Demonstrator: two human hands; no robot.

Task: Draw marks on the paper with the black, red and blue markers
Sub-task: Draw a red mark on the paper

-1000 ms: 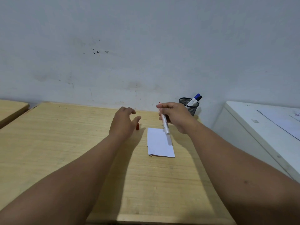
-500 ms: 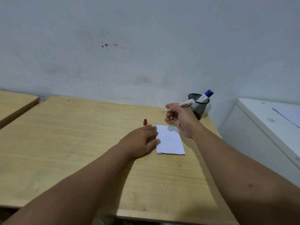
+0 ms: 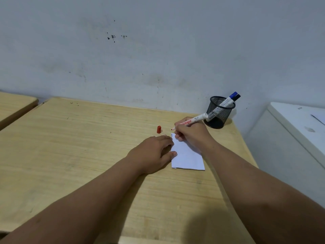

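Nearest on the wooden desk (image 3: pixel 88 155), the small folded paper (image 3: pixel 189 156) lies flat toward the right side, and its left edge is pressed down by the left hand (image 3: pixel 153 153), which lies palm down with the fingers spread loosely and nothing enclosed in it. Because only that one edge is pinned, the free right and near parts could be dragged or rotated if a stroke is pulled across them, and a skewed mark would result. Just beyond, at the far left corner of the paper, a short black mark (image 3: pixel 171 135) can be seen, so the black step is judged done. Above that corner the red marker (image 3: pixel 190 122) is held in the closed fingers of the right hand (image 3: pixel 191 133), uncapped, its tip pointing left and not yet on the sheet. If the tip is lowered where it now points, the desk could be inked rather than the paper; if it is set too close to the black mark, the two lines could be overlapped. The left fingertips lie close to the writing spot and could be marked as well. A little farther left, the red cap (image 3: pixel 159 129) stands upright, apart from both hands, and could be knocked over by the left hand. Farthest, near the wall, the mesh pen holder (image 3: pixel 219 112) carries the blue marker (image 3: pixel 228 101) and a black-capped one behind it; it could be tipped by a careless reach.
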